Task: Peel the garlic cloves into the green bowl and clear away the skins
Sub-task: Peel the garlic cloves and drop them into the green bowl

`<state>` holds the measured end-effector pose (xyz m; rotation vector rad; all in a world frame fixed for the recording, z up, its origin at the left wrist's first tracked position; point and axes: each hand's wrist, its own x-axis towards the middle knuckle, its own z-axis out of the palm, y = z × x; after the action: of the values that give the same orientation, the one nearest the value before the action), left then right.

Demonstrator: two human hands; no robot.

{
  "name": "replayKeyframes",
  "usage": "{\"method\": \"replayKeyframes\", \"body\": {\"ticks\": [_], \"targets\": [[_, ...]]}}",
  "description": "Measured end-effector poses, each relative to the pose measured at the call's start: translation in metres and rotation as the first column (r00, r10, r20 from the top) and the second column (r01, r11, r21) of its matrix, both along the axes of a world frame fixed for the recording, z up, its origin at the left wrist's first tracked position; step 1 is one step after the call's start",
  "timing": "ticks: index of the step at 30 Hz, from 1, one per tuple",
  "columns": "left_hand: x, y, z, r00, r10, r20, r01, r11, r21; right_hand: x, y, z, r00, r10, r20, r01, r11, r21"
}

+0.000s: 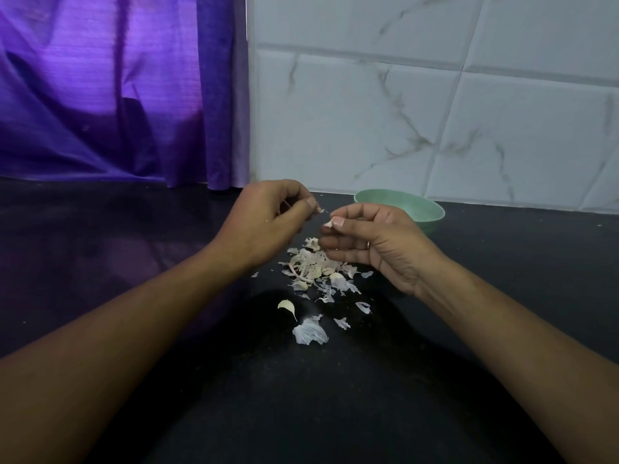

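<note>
Right hand (371,244) pinches a garlic clove (328,224) at its fingertips; left hand (264,222) pinches a skin scrap (321,211) (hands slightly apart). Green bowl (432,214) just beyond the right hand; skins pile (315,269) beneath both.

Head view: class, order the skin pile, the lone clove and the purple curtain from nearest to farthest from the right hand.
1. Skin pile: just below and left of the right hand.
2. Lone clove: further left, nearer the person.
3. Purple curtain: far left, at the back.
</note>
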<state>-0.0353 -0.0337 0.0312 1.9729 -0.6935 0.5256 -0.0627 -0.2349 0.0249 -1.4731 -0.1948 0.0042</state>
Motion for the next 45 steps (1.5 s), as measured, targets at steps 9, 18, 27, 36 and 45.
{"method": "replayKeyframes", "body": {"ticks": [9, 18, 27, 36, 45], "targets": [[0.0018, 0.0007, -0.0005, 0.998, 0.056, -0.027, -0.053, 0.995, 0.081, 0.0012, -0.0021, -0.0003, 0.994, -0.075, 0.074, 0.073, 0.997, 0.03], [0.0026, -0.0035, -0.004, 0.938, -0.15, -0.312, 0.122, 0.987, -0.107, -0.0028, 0.0029, -0.0042, 0.972, -0.067, 0.225, 0.092, 0.991, -0.099], [0.0019, -0.0039, -0.0031, 0.958, -0.139, -0.25, 0.118, 0.988, -0.101, -0.0035, 0.0013, -0.0022, 0.988, -0.076, 0.133, 0.084, 0.995, -0.054], [0.0028, -0.0029, -0.0014, 0.985, -0.123, -0.119, 0.12, 0.992, -0.032, -0.0028, 0.0023, -0.0005, 0.993, -0.082, 0.083, 0.082, 0.997, 0.003], [-0.0021, -0.0043, 0.0007, 0.999, -0.015, -0.038, 0.016, 1.0, 0.023, -0.0043, 0.0047, -0.003, 0.99, -0.067, 0.123, 0.073, 0.996, -0.047]]}}
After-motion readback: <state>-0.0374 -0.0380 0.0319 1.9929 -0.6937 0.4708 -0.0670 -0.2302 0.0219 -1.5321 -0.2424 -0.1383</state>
